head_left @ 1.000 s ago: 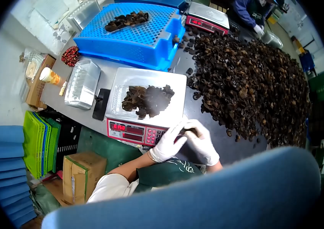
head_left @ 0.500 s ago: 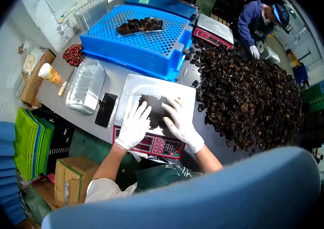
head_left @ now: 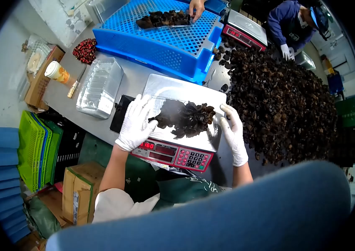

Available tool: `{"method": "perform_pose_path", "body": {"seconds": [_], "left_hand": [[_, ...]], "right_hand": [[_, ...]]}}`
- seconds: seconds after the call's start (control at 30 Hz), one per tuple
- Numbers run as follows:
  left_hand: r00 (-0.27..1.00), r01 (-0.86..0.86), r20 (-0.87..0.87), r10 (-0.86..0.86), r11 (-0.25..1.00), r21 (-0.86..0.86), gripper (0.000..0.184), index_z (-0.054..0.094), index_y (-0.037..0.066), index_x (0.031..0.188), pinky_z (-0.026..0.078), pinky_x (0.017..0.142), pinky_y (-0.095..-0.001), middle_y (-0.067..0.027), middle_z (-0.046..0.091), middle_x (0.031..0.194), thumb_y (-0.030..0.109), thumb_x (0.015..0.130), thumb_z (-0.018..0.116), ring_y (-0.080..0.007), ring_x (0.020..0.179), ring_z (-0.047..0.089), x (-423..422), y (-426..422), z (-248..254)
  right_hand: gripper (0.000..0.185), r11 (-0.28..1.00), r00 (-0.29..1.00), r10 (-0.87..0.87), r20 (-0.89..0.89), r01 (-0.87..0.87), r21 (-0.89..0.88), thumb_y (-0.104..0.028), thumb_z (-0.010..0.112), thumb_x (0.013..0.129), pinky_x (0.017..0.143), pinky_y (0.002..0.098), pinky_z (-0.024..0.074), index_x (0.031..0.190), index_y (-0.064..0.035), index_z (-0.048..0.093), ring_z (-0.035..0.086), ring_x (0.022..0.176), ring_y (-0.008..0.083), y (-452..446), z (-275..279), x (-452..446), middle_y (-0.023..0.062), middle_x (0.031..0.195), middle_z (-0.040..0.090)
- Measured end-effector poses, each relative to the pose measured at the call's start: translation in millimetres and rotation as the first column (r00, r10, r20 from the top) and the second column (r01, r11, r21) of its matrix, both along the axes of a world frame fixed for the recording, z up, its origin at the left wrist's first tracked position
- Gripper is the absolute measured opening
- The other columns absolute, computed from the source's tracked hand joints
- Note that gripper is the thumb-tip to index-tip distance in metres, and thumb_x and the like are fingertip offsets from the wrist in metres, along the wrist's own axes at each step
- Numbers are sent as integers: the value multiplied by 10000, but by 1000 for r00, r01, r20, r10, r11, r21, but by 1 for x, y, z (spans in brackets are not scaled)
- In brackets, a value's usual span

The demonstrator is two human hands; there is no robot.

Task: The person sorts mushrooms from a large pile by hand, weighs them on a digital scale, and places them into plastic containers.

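Observation:
A heap of dark wood ear mushrooms (head_left: 183, 117) lies in a clear plastic tray on the silver platform of a red digital scale (head_left: 171, 155). My left hand (head_left: 135, 124), in a white glove, is at the left side of the heap, its fingers stretched and its thumb pointing toward the mushrooms. On the other side my right hand (head_left: 235, 136), also gloved, has its fingers apart near the scale's right edge. Neither hand is closed on anything. Red digits glow on the display, partly covered by my left hand. Beneath that hand's side, a black phone (head_left: 121, 113) shows in part.
A large pile of wood ears (head_left: 284, 104) covers the table's right side. An upturned blue crate (head_left: 156, 52) carries another filled tray (head_left: 163, 19), touched by another person's hand (head_left: 196, 9). Clear trays (head_left: 100, 88), a paper cup (head_left: 56, 72) and a second scale (head_left: 245, 31) stand around.
Both my hands have moved off the mushrooms, outward to either side, uncovering the heap. Another person's hand has appeared at the tray on the crate. The whole view has shifted slightly.

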State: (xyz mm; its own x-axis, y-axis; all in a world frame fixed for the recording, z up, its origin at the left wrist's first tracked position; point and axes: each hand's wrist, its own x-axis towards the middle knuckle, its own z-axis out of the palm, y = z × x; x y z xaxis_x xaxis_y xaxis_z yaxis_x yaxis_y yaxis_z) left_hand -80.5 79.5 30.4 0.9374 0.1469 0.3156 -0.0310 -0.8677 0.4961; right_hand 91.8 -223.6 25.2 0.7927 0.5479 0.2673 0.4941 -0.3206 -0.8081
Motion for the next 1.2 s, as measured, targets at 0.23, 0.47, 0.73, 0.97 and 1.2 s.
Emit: {"method": "perform_pose_path", "body": {"seconds": [0.23,0.47,0.73,0.97,1.2], "left_hand": [[993,115,-67,-102,968,223,1035,410,135,1463,177,1111,-644,-217,333,1500,650,635,758,-490,1378,267,26,-30,-9],[992,123,-25,-120,978,170,873,489,164,1409,261,1093,-575,-215,382,1469,461,636,768,-437,1320,353,38,-26,-28],[971,169,-183,-156,984,59,950,384,123,1480,216,1129,-562,-220,323,1503,363,642,761,-459,1380,271,29,-23,-4],[977,21,-214,15,986,163,1032,360,171,1498,136,1110,-667,-227,314,1513,613,654,757,-460,1413,232,29,-53,-12],[985,35,-171,-6,985,171,911,412,160,1469,184,1123,-575,-194,363,1491,501,698,756,-413,1363,314,28,-46,-25]], "right_hand": [[683,966,980,166,113,-139,-219,-277,727,805,1121,454,332,1372,7,471,436,1322,389,27,0,-12,247,1398,478],[696,931,923,272,272,-182,-316,-309,695,821,1101,483,333,1375,34,451,450,1274,412,29,-3,-42,246,1380,481],[351,986,993,-71,-92,84,142,-85,673,845,899,406,501,1187,-44,606,611,1053,311,-4,-37,2,162,1132,612],[371,750,860,-85,503,388,-536,-85,596,832,825,429,505,1201,-56,605,584,962,367,-49,-127,54,180,1205,589],[155,905,919,-387,-78,395,156,55,593,849,769,299,509,966,-32,645,636,830,183,-48,-106,54,73,929,643]]}}
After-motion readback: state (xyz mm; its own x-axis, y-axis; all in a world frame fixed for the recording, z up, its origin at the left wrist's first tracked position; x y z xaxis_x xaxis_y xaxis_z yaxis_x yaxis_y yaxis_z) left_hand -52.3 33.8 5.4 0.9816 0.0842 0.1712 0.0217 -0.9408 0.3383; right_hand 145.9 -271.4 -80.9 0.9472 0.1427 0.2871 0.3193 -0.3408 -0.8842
